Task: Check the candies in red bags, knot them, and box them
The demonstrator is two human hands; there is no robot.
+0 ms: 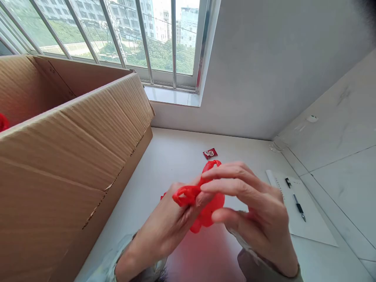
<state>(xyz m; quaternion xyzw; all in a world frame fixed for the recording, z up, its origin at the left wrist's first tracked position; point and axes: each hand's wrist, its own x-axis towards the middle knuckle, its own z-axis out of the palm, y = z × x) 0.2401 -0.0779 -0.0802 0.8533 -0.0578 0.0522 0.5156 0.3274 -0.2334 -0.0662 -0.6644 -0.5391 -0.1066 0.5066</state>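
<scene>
A red plastic bag (pixel 214 209) is bunched up between my hands above the white table, with two loops of its handles sticking out. My left hand (pixel 176 215) is closed around the gathered part of the bag, one loop lying over its thumb side. My right hand (pixel 252 207) has its fingers apart, the fingertips right at the bag and the loop; whether they press on it is hard to see. Beyond the bag lies a small dark red packet (pixel 210 153) with pale printing.
A large open cardboard box (pixel 88 149) stands at the left, something red (pixel 4 122) inside it. On the right are a sheet of paper (pixel 314 229), a pen (pixel 299 207) and its black cap (pixel 288 182). A clear bottle (pixel 289 137) lies by the tiled wall. Behind is a barred window (pixel 141 43).
</scene>
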